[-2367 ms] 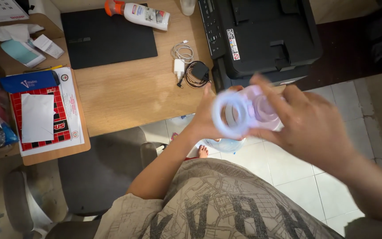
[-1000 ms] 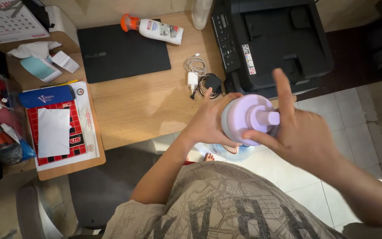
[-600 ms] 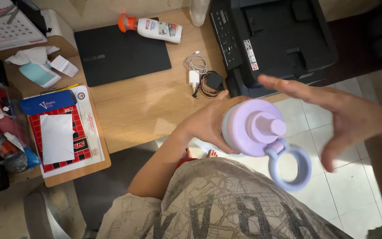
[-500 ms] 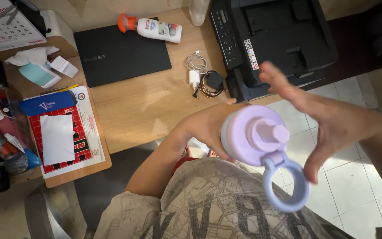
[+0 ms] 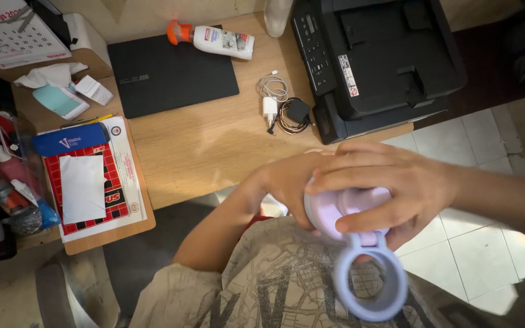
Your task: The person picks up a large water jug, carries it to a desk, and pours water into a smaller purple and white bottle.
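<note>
Both hands hold the lilac bottle (image 5: 329, 212): my left hand (image 5: 287, 182) grips its body, right hand (image 5: 390, 182) fingers (image 5: 360, 176) curled over the lid. I judge it rigid, smooth, slippery; its loop handle (image 5: 369, 285) below offers good hold.

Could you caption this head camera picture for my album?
Left hand holds a round lilac plastic bottle while the right hand covers its lid, ring handle hanging, beside a wooden desk.

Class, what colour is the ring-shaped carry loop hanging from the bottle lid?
The carry loop is pale periwinkle blue, seen in the head view.
</note>
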